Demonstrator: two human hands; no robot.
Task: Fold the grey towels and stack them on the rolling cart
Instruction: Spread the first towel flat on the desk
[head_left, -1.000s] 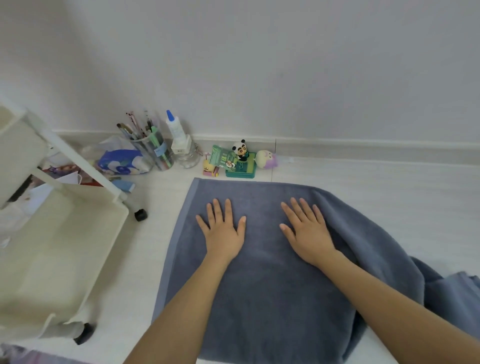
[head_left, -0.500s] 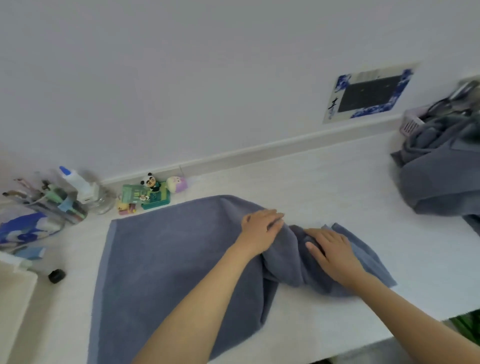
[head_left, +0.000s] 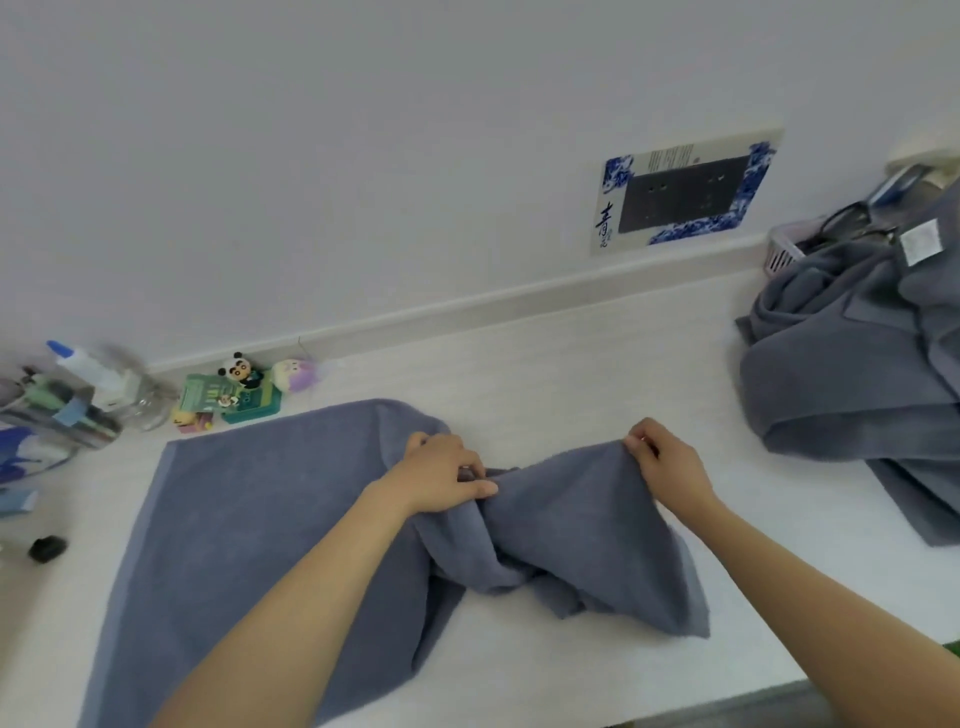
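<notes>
Both of your hands are closed on the same grey towel (head_left: 270, 519): your left hand (head_left: 441, 475) bunches a gathered fold near its middle, and your right hand (head_left: 662, 462) pinches the raised far corner of its right end. That towel lies on the white worktop (head_left: 571, 374), long axis running left to right, its left half flat and its right half rumpled and twisted. You look to be in the spreading step, before any fold; next, the right end needs drawing out flat and square so the edges can be matched. To the right, well apart, a pile of grey towels (head_left: 852, 395) waits, spilling from what seems to be a small basket (head_left: 779, 249), though the view there is poor. By the wall, small toy figures (head_left: 244, 387) stand just beyond the towel's far left edge.
</notes>
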